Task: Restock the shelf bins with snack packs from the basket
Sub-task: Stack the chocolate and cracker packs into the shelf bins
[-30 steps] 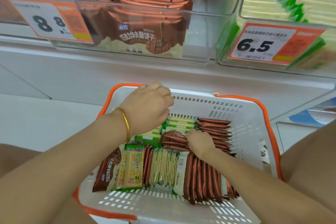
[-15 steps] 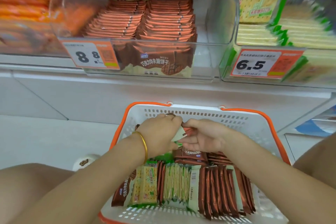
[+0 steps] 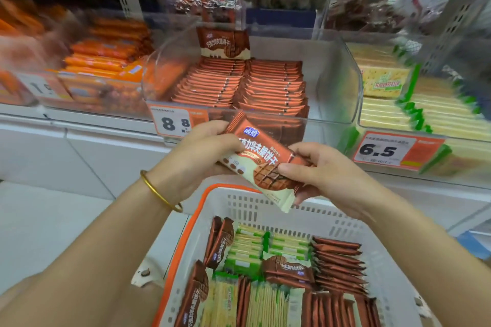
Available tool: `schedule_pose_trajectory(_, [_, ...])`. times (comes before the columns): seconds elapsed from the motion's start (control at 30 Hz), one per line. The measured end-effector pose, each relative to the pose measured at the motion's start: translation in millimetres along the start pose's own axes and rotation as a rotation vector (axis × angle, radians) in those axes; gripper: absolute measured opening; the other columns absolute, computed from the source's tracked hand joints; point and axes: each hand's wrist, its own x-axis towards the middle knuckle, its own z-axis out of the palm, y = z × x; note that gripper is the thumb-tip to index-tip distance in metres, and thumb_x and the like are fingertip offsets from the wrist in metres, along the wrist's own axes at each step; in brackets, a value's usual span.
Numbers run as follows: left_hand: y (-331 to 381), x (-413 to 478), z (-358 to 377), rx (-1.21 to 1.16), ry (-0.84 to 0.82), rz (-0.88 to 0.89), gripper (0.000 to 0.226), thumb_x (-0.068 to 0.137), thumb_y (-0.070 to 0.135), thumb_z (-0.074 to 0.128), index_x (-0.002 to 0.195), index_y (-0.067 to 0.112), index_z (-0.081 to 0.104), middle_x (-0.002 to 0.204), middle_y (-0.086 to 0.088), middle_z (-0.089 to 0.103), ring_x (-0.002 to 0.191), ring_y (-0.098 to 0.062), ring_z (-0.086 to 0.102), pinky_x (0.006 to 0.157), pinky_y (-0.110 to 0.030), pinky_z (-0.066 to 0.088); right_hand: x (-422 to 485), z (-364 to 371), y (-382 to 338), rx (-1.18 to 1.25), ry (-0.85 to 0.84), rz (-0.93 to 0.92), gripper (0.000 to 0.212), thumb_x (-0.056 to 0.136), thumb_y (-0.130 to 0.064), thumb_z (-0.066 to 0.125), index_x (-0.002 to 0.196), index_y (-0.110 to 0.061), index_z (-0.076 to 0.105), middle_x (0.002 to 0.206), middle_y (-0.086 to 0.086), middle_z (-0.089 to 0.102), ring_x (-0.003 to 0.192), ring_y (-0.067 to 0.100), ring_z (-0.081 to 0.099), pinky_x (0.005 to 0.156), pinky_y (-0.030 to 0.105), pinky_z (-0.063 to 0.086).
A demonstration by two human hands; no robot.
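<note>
Centre frame: left hand [image 3: 202,156] and right hand [image 3: 328,175] pinch a brown wafer pack [image 3: 261,160], just lifted from white plastic basket [image 3: 265,205] toward clear shelf bin [image 3: 337,82].

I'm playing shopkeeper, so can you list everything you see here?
held snack pack: one, brown and cream, above the basket
basket: one, white with orange rim, bottom centre
basket brown packs: many, brown, mostly right side
basket cracker packs: many, green and cream, middle
bin brown packs: many, brown, centre clear bin
orange packs: many, orange, shelf left
shelf cracker packs: many, green and cream, shelf right
price tags: three, white and orange, bin fronts
bracelet: one, gold, left wrist
left hand: grips held pack's left end
right hand: pinches its right end
</note>
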Motion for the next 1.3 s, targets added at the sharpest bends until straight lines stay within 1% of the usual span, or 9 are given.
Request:
schedule_pose_trajectory(0.1, [21, 11, -13, -0.007, 0.104, 0.039, 0.019, 0.090, 0.025, 0.059, 0.093, 0.008, 0.064, 0.079, -0.009, 0.068, 0.066, -0.016, 0.066, 0.061, -0.030, 0.057, 15, 3, -30, 0.005, -0.004, -0.074, 0.016, 0.084, -0.012, 0.067, 0.098, -0.007, 0.065, 0.080, 0.007, 0.068, 0.061, 0.013, 0.064, 0.045, 0.023, 0.052])
schedule_pose_trajectory(0.27, [42, 43, -32, -0.183, 0.359, 0.105, 0.019, 0.090, 0.018, 0.060, 0.071, 0.014, 0.057, 0.049, 0.004, 0.060, 0.040, -0.006, 0.056, 0.038, -0.013, 0.040, 57, 2, -75, 0.064, 0.038, -0.085, 0.003, 0.083, -0.015, 0.067, 0.085, -0.015, 0.065, 0.069, 0.001, 0.070, 0.051, 0.007, 0.063, 0.040, 0.018, 0.048])
schedule_pose_trajectory(0.4, [36, 63, -45, -0.227, 0.512, 0.186, 0.008, 0.094, 0.018, 0.054, 0.092, 0.014, 0.061, 0.074, 0.003, 0.064, 0.057, -0.003, 0.065, 0.054, -0.027, 0.056, 99, -4, -102, 0.049, 0.086, -0.066, 0.013, 0.081, -0.017, 0.071, 0.090, -0.013, 0.063, 0.075, 0.004, 0.074, 0.063, 0.011, 0.070, 0.047, 0.022, 0.054])
schedule_pose_trajectory(0.5, [21, 74, -54, 0.275, 0.627, 0.440, 0.017, 0.095, 0.025, 0.049, 0.109, 0.019, 0.058, 0.095, 0.007, 0.062, 0.086, -0.009, 0.063, 0.075, -0.034, 0.055, 141, -11, -118, 0.004, 0.260, -0.112, 0.024, 0.081, -0.014, 0.072, 0.102, -0.008, 0.062, 0.079, 0.006, 0.071, 0.056, 0.007, 0.067, 0.046, 0.020, 0.054])
schedule_pose_trajectory(0.6, [6, 87, -59, 0.862, 0.538, 0.544, 0.041, 0.089, 0.041, 0.035, 0.106, 0.015, 0.062, 0.113, -0.004, 0.061, 0.107, -0.023, 0.056, 0.091, -0.038, 0.046, 190, -12, -123, -0.110, 0.388, -0.184, 0.033, 0.081, -0.013, 0.074, 0.111, -0.009, 0.060, 0.087, 0.002, 0.067, 0.063, 0.005, 0.065, 0.053, 0.018, 0.052])
schedule_pose_trajectory(0.7, [-2, 95, -59, 1.055, 0.505, 0.462, 0.054, 0.085, 0.046, 0.028, 0.101, 0.012, 0.068, 0.117, -0.012, 0.062, 0.111, -0.031, 0.056, 0.093, -0.040, 0.048, 239, -12, -115, -0.112, 0.513, -0.202, 0.033, 0.078, -0.015, 0.077, 0.106, -0.013, 0.059, 0.103, 0.006, 0.066, 0.092, 0.021, 0.066, 0.083, 0.034, 0.056])
schedule_pose_trajectory(0.8, [-6, 99, -56, 1.147, 0.473, 0.456, 0.056, 0.086, 0.049, 0.024, 0.093, 0.016, 0.068, 0.101, -0.005, 0.065, 0.103, -0.027, 0.058, 0.086, -0.038, 0.049, 277, -14, -113, -0.201, 0.642, -0.206, 0.024, 0.080, -0.023, 0.075, 0.096, -0.017, 0.059, 0.108, 0.005, 0.067, 0.100, 0.023, 0.064, 0.092, 0.038, 0.052])
schedule_pose_trajectory(0.9, [-8, 101, -56, 1.177, 0.473, 0.448, 0.054, 0.086, 0.049, 0.025, 0.089, 0.019, 0.070, 0.093, 0.000, 0.067, 0.097, -0.025, 0.060, 0.078, -0.037, 0.050, 298, -11, -107, -0.363, 0.720, -0.237, 0.025, 0.085, -0.030, 0.069, 0.102, -0.016, 0.057, 0.108, 0.001, 0.065, 0.098, 0.018, 0.060, 0.086, 0.033, 0.050])
schedule_pose_trajectory(1.3, [-10, 99, -54, 1.203, 0.450, 0.435, 0.049, 0.088, 0.046, 0.028, 0.084, 0.021, 0.071, 0.081, 0.004, 0.067, 0.083, -0.021, 0.062, 0.068, -0.035, 0.049, 331, 5, -98, -0.413, 0.877, -0.089, 0.074, 0.082, -0.040, 0.070, 0.136, -0.009, 0.030, 0.134, 0.011, 0.047, 0.121, 0.031, 0.050, 0.093, 0.042, 0.045])
